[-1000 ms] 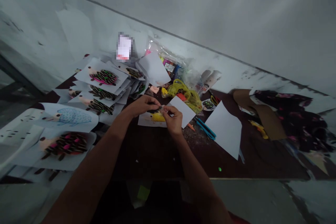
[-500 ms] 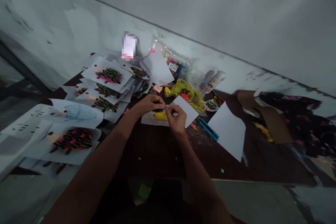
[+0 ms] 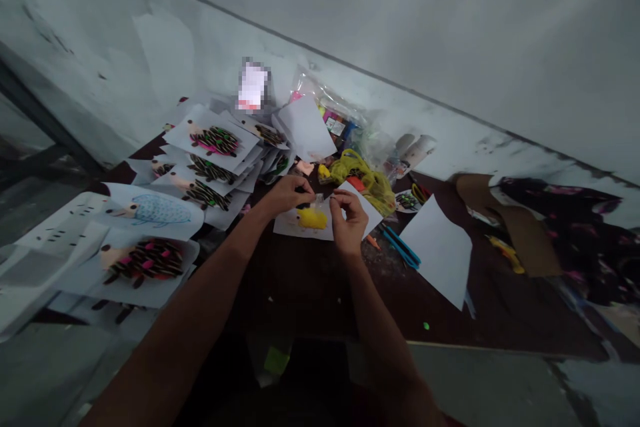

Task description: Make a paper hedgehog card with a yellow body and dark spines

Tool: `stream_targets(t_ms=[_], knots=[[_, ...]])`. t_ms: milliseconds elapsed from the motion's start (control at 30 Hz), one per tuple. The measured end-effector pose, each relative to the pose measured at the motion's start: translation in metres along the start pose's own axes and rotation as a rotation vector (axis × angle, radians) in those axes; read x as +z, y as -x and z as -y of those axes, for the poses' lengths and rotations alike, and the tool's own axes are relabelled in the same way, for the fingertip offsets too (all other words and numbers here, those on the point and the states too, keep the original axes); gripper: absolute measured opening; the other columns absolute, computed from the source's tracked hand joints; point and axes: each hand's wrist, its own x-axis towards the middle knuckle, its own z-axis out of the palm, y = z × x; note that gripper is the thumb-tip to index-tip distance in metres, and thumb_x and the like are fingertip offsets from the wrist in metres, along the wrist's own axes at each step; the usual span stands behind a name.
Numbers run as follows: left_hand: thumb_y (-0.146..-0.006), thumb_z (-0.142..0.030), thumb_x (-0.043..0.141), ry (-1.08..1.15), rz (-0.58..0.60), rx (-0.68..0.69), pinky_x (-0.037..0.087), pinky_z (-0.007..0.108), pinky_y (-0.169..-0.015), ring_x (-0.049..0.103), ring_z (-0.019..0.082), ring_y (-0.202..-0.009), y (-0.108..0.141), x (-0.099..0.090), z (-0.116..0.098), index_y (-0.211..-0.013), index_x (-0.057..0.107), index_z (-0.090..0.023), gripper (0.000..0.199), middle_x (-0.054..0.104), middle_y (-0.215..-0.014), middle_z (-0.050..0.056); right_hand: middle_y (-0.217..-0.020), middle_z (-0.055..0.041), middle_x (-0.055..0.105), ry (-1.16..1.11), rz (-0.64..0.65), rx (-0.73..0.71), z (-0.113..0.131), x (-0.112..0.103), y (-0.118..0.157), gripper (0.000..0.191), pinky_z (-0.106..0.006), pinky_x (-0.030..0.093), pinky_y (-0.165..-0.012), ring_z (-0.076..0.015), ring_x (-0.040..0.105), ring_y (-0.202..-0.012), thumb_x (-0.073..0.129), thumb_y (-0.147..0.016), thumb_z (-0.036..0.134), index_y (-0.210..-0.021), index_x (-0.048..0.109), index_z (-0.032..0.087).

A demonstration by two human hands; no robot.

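My left hand (image 3: 290, 196) and my right hand (image 3: 349, 217) are side by side over the table, each with thumb and fingertips pinched together. What sits in either pinch is too small to make out. A small translucent scrap (image 3: 319, 200), perhaps thin plastic, shows in the gap between them, close to the left fingertips. Below lies a paper sheet (image 3: 287, 229) bearing a yellow animal-shaped figure (image 3: 313, 218). Another white sheet (image 3: 370, 213) is beside and partly behind my right hand. Blue-handled scissors (image 3: 403, 248) and an orange piece (image 3: 373, 241) lie to the right.
Stacked sheets with hedgehog figures (image 3: 215, 140) fill the left side. A lit, blurred-out screen (image 3: 253, 87) leans at the wall. Yellow netting (image 3: 373, 187) and clear plastic packaging (image 3: 375, 143) lie behind my hands. Further right are a blank sheet (image 3: 443, 250), cardboard (image 3: 533, 240) and dark patterned fabric (image 3: 575, 213).
My hands have drawn apart; they were together at the fingertips over the yellow figure. More of that figure shows now. The whole view has shifted slightly.
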Motion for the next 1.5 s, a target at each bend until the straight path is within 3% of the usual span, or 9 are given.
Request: stream_targets(t_ms=[100, 200, 300, 500, 667, 867, 1067, 1233, 1500], knots=[[-0.063, -0.024, 0.072, 0.191, -0.041, -0.071, 0.05, 0.025, -0.06, 0.062, 0.013, -0.067, 0.001, -0.005, 0.0, -0.07, 0.062, -0.016, 0.015, 0.074, -0.085, 0.005, -0.103, -0.008, 0.071, -0.025, 0.01, 0.053, -0.001, -0.006, -0.004, 0.02, -0.034, 0.053, -0.084, -0.0185, 0.065, -0.089, 0.061, -0.088, 0.035, -0.098, 0.07, 0.02], [-0.06, -0.021, 0.069, 0.21, -0.128, -0.092, 0.046, 0.023, -0.053, 0.062, 0.014, -0.065, 0.003, -0.013, -0.003, -0.086, 0.065, -0.018, 0.026, 0.074, -0.088, 0.004, -0.106, -0.0079, 0.071, -0.018, 0.057, 0.054, -0.004, -0.013, -0.006, 0.019, -0.034, 0.052, -0.084, -0.0195, 0.065, -0.095, 0.058, -0.086, 0.031, -0.095, 0.071, 0.021], [-0.063, -0.025, 0.067, 0.074, -0.18, -0.083, 0.047, 0.025, -0.058, 0.061, 0.015, -0.066, 0.002, -0.019, -0.003, -0.082, 0.068, -0.018, 0.02, 0.072, -0.077, 0.003, -0.103, -0.0066, 0.071, 0.038, 0.097, 0.046, -0.006, -0.02, -0.007, 0.014, -0.034, 0.051, -0.083, -0.0207, 0.064, -0.098, 0.057, -0.083, 0.026, -0.082, 0.07, 0.021], [-0.074, -0.038, 0.063, -0.336, -0.24, -0.078, 0.043, 0.031, -0.064, 0.058, 0.021, -0.066, -0.005, -0.027, 0.014, -0.067, 0.07, -0.019, 0.021, 0.065, -0.062, 0.004, -0.081, -0.0025, 0.068, 0.123, 0.172, 0.114, -0.01, -0.036, 0.0, 0.013, -0.031, 0.049, -0.074, -0.0174, 0.059, -0.076, 0.062, -0.08, 0.03, -0.077, 0.072, 0.021], [-0.071, -0.031, 0.067, -0.606, -0.173, -0.095, 0.044, 0.032, -0.069, 0.063, 0.024, -0.073, -0.004, -0.028, 0.029, -0.074, 0.076, -0.021, 0.014, 0.073, -0.077, 0.008, -0.08, -0.0018, 0.07, 0.188, 0.253, 0.196, -0.012, -0.043, 0.009, 0.014, -0.03, 0.048, -0.07, -0.0162, 0.057, -0.069, 0.068, -0.079, 0.034, -0.076, 0.073, 0.02], [-0.069, -0.024, 0.072, -0.58, -0.127, -0.126, 0.041, 0.03, -0.065, 0.062, 0.023, -0.072, -0.003, -0.03, 0.033, -0.071, 0.076, -0.023, 0.005, 0.073, -0.076, 0.007, -0.088, -0.0044, 0.076, 0.244, 0.304, 0.15, -0.014, -0.043, 0.012, 0.02, -0.031, 0.05, -0.075, -0.0192, 0.065, -0.078, 0.061, -0.087, 0.03, -0.088, 0.08, 0.022], [-0.074, -0.024, 0.068, -0.702, -0.087, -0.165, 0.045, 0.028, -0.068, 0.066, 0.024, -0.078, 0.001, -0.027, 0.024, -0.081, 0.078, -0.023, 0.012, 0.077, -0.088, 0.008, -0.082, -0.0022, 0.076, 0.312, 0.309, 0.192, -0.015, -0.041, 0.015, 0.014, -0.03, 0.05, -0.073, -0.019, 0.065, -0.072, 0.065, -0.086, 0.029, -0.086, 0.077, 0.022], [-0.082, -0.025, 0.06, -0.848, -0.021, -0.204, 0.049, 0.027, -0.076, 0.069, 0.023, -0.089, 0.005, -0.024, 0.013, -0.095, 0.079, -0.023, 0.024, 0.079, -0.101, 0.007, -0.088, -0.0038, 0.076, 0.419, 0.344, 0.198, -0.015, -0.045, 0.015, 0.013, -0.031, 0.051, -0.08, -0.0191, 0.065, -0.078, 0.065, -0.086, 0.026, -0.085, 0.078, 0.022], [-0.082, -0.025, 0.059, -0.865, -0.01, -0.188, 0.051, 0.029, -0.078, 0.07, 0.025, -0.096, 0.006, -0.025, 0.013, -0.099, 0.079, -0.023, 0.026, 0.079, -0.106, 0.008, -0.088, -0.003, 0.075, 0.448, 0.385, 0.169, -0.021, -0.042, 0.02, 0.01, -0.033, 0.049, -0.079, -0.0214, 0.066, -0.083, 0.069, -0.085, 0.019, -0.086, 0.078, 0.024]])
